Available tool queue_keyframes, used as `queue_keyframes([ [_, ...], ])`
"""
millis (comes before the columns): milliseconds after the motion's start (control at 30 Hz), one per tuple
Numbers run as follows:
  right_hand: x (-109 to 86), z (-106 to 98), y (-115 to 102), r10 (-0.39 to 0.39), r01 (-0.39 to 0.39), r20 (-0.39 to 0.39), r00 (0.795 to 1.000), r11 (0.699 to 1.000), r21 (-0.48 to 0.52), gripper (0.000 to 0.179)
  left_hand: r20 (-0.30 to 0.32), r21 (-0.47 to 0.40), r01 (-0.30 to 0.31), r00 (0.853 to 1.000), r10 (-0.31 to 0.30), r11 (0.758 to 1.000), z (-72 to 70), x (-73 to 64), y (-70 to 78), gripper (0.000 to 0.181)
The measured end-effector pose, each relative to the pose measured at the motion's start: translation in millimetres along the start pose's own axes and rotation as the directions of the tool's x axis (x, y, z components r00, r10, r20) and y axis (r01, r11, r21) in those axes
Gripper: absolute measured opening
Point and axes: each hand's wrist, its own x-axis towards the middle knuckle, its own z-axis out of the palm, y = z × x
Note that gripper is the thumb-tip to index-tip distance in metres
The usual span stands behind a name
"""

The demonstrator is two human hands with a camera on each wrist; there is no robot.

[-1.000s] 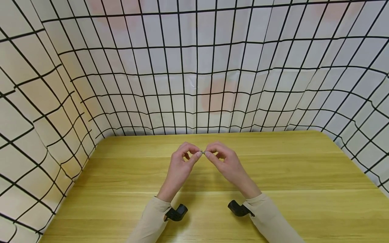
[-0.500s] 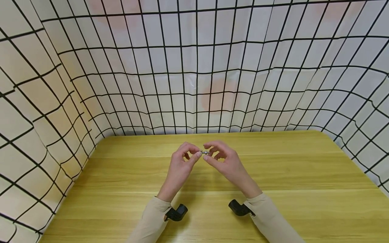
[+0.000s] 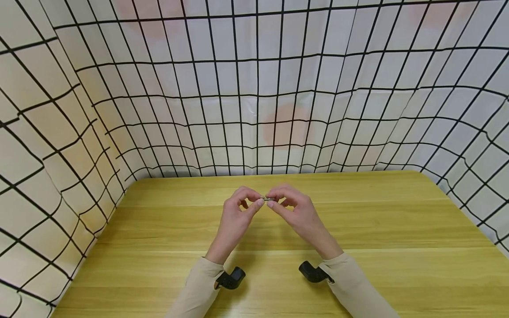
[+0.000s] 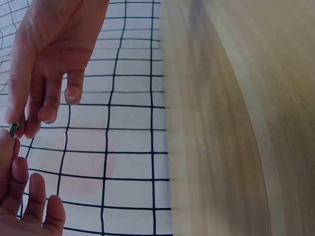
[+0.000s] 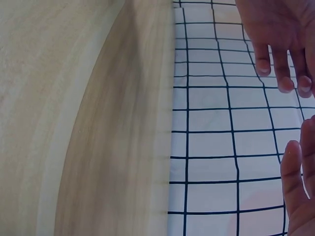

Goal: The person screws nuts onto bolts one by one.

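A small silvery bolt point(image 3: 265, 199) is held level between my two hands, above the table. My left hand point(image 3: 237, 212) pinches its left end between thumb and forefinger. On the right part of the bolt sits a wider piece that looks like a nut point(image 3: 269, 199). Thumb and forefinger of my right hand point(image 3: 296, 210) close on this nut from below and above. In the left wrist view the bolt point(image 4: 14, 130) shows as a dark bit between the fingertips of both hands. The right wrist view leaves the bolt out of frame; fine thread detail is too small to see.
Under the hands spreads a wooden table point(image 3: 179, 238) with a yellowish grain. White sheeting with a black grid point(image 3: 254, 110) stands behind it and along both sides. Each sleeve cuff carries a black wrist camera point(image 3: 231, 279).
My right hand pinched the piece a second ago, spread its finger and thumb half a second ago, and has closed them on the nut again. The left hand has kept its hold, unmoved.
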Motion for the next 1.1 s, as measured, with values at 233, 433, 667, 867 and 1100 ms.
queue_keyframes([
  [233,-0.8,0,0,0.063,-0.063,0.000,0.998,0.998,0.022,0.008,0.027,0.013,0.009,1.000,-0.010,1.000,-3.0,-2.8,29.1,0.005],
  [433,-1.3,-1,1,0.095,-0.095,0.007,0.995,0.995,0.035,0.011,0.028,0.007,0.012,1.000,-0.012,1.000,-3.2,-4.3,36.2,0.005],
  [667,-0.7,-4,1,0.143,-0.144,0.049,0.988,0.990,0.011,0.015,0.022,0.000,0.002,1.000,-0.002,1.000,-4.6,-3.7,37.7,0.005],
  [867,1.1,-5,-1,0.023,-0.023,0.049,0.999,1.000,0.009,0.024,0.010,-0.008,0.005,1.000,-0.004,1.000,-5.0,-3.3,38.0,0.005],
  [1100,2.0,-5,-1,-0.016,0.016,0.032,0.999,1.000,-0.006,0.016,0.018,-0.013,0.014,1.000,-0.014,1.000,-4.9,-3.6,37.9,0.005],
])
